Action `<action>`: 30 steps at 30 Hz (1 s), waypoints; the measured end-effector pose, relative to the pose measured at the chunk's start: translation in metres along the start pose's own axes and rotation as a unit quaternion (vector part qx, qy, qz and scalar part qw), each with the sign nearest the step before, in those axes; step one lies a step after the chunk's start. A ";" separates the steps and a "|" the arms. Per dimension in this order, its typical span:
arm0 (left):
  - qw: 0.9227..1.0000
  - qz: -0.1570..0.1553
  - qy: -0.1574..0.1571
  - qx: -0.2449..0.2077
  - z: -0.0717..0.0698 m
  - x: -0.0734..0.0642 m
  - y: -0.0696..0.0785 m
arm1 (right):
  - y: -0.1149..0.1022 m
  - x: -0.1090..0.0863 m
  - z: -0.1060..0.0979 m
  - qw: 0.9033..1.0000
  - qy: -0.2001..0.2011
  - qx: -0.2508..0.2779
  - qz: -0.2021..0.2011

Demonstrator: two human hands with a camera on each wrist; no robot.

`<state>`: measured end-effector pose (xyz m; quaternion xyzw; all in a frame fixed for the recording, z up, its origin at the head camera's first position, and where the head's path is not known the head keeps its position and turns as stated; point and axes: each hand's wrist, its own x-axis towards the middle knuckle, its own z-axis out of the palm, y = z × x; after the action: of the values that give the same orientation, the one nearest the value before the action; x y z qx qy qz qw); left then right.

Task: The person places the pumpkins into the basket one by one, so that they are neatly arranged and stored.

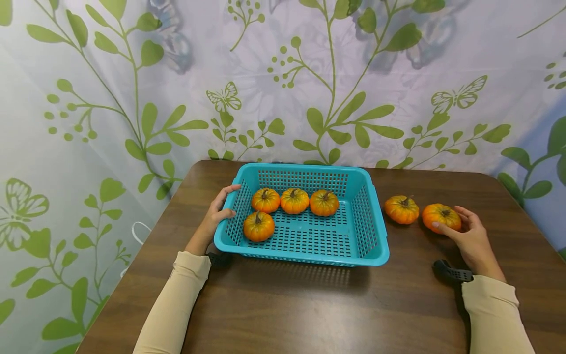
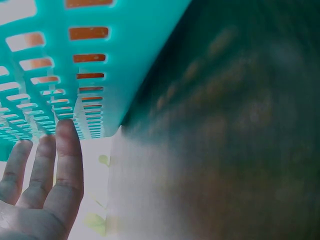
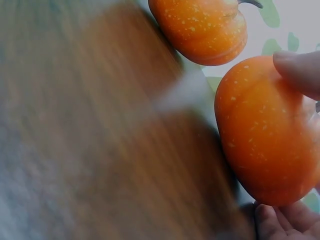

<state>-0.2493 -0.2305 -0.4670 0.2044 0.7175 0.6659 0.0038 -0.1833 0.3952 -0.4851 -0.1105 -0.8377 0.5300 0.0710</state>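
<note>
A turquoise plastic basket (image 1: 305,258) with slotted walls stands on the table. My left hand (image 1: 216,210) holds its left rim, thumb and index finger over the edge. In the left wrist view, three fingers of the left hand (image 2: 52,185) reach up against the basket's slotted outer side (image 2: 55,65). At the right, my right hand (image 1: 475,241) grips a small orange pumpkin (image 1: 435,216), thumb on the near side and fingers around the far right side. The right wrist view shows this pumpkin (image 3: 265,135) between thumb and fingers, close to the table surface.
Several small pumpkins (image 1: 294,201) sit inside the basket, toward its left and back. Another pumpkin (image 1: 401,210) lies on the brown table (image 1: 309,309) between the basket and the held one. A leaf-patterned curtain (image 1: 265,73) hangs behind the table.
</note>
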 end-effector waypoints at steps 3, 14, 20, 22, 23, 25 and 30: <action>1.000 -0.001 0.000 0.001 0.000 0.000 0.000 | -0.001 0.000 -0.001 1.000 0.000 -0.013 0.004; 1.000 -0.003 0.000 -0.005 0.000 0.000 0.000 | 0.002 -0.001 0.001 0.993 0.004 0.121 -0.007; 1.000 -0.001 0.002 -0.009 0.002 0.000 0.002 | 0.001 -0.002 0.002 0.991 0.020 0.132 -0.006; 1.000 0.004 0.003 -0.009 0.002 0.000 0.002 | 0.000 -0.002 0.002 0.990 0.033 0.135 -0.010; 1.000 0.007 0.003 -0.009 0.002 0.000 0.002 | 0.000 -0.002 0.003 0.989 0.040 0.141 -0.013; 1.000 0.012 0.005 -0.009 0.002 0.000 0.002 | -0.001 -0.002 0.004 0.983 0.051 0.173 -0.016; 1.000 0.014 0.009 -0.007 0.003 0.001 0.003 | -0.004 -0.002 0.005 0.969 0.078 0.234 -0.031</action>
<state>-0.2484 -0.2277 -0.4646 0.2081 0.7098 0.6729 -0.0100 -0.1835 0.3883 -0.4835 -0.1053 -0.6855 0.6984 0.1765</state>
